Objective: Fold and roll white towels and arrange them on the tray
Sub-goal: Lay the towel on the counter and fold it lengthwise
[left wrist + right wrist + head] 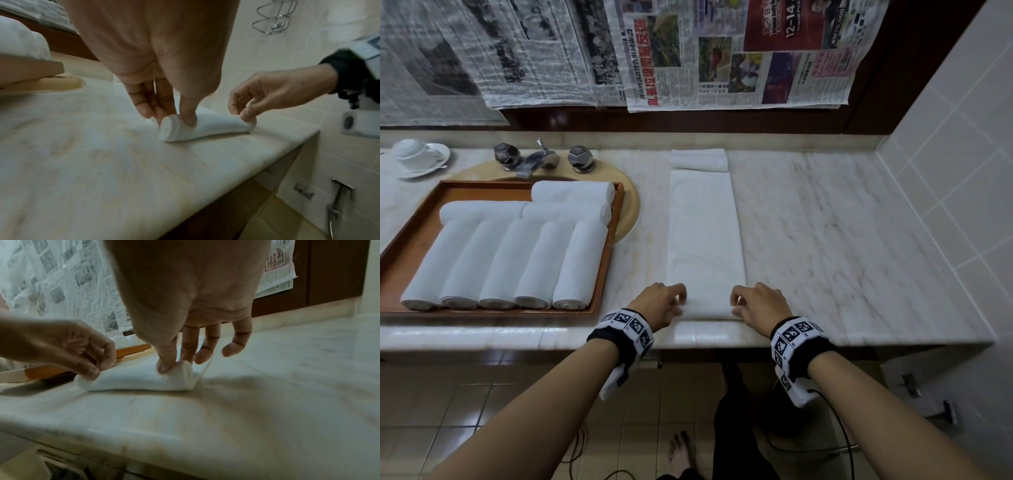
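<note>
A long folded white towel point(705, 233) lies flat on the marble counter point(825, 222), running away from me. Its near end is curled into a small roll point(707, 311) by the counter's front edge. My left hand point(678, 303) pinches the roll's left end point(170, 128) between thumb and fingers. At the right end point(185, 376) my right hand point(738, 305) pinches it the same way. The wooden tray point(465, 192) at the left carries several rolled white towels point(500, 260). One more folded towel point(699, 159) sits at the back of the counter.
The tray rests over a round sink with a tap point(536, 159). An upturned cup on a saucer point(417, 156) stands at the far left. A tiled wall point(945, 171) bounds the counter on the right, and newspaper point(619, 51) covers the back wall.
</note>
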Action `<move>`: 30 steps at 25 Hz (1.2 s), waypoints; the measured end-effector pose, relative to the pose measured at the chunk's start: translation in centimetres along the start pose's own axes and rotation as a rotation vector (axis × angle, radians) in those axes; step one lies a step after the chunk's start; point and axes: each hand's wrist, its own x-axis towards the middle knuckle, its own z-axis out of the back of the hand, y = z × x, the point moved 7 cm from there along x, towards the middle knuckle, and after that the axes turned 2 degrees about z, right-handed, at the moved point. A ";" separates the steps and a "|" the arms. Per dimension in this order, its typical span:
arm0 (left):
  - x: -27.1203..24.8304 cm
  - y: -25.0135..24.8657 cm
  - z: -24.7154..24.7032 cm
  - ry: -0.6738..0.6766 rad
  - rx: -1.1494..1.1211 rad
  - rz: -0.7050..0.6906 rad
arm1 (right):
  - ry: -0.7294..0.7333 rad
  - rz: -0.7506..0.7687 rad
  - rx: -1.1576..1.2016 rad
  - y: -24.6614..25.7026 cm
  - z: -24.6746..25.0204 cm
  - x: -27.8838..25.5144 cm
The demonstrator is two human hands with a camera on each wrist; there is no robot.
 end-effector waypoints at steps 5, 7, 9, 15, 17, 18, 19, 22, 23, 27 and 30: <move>1.2 -0.4 0.3 -0.033 0.014 0.119 | -0.088 -0.040 -0.041 0.3 0.6 0.6; 0.9 -1.0 0.3 -0.104 0.049 0.096 | -0.132 0.019 -0.011 1.1 0.4 0.6; 0.3 -1.5 -0.1 -0.148 0.048 0.073 | -0.138 0.083 0.018 1.9 -0.4 0.3; -0.4 -1.7 -1.0 -0.140 0.096 0.030 | -0.097 0.134 0.014 1.8 -1.6 0.1; 0.0 -1.8 -1.1 -0.141 0.152 0.039 | -0.095 0.157 -0.019 1.9 -1.4 0.2; 0.2 -2.0 -0.9 -0.141 0.190 0.031 | -0.109 0.170 -0.035 1.9 -1.3 0.3; 0.2 -2.1 -0.8 -0.139 0.239 0.014 | -0.120 0.179 -0.050 1.9 -1.2 0.4; 0.2 -2.0 -0.2 -0.121 0.355 -0.040 | -0.033 0.185 -0.098 1.6 -1.2 0.7; 0.1 -1.9 -0.1 -0.098 0.365 -0.059 | 0.030 0.160 -0.070 1.2 -1.3 0.8; 0.2 -1.3 0.5 -0.038 0.246 -0.055 | 0.076 0.031 0.240 -0.2 -0.4 0.9; 0.7 -1.2 0.8 -0.062 0.197 0.007 | -0.011 0.039 0.192 -0.1 0.4 1.2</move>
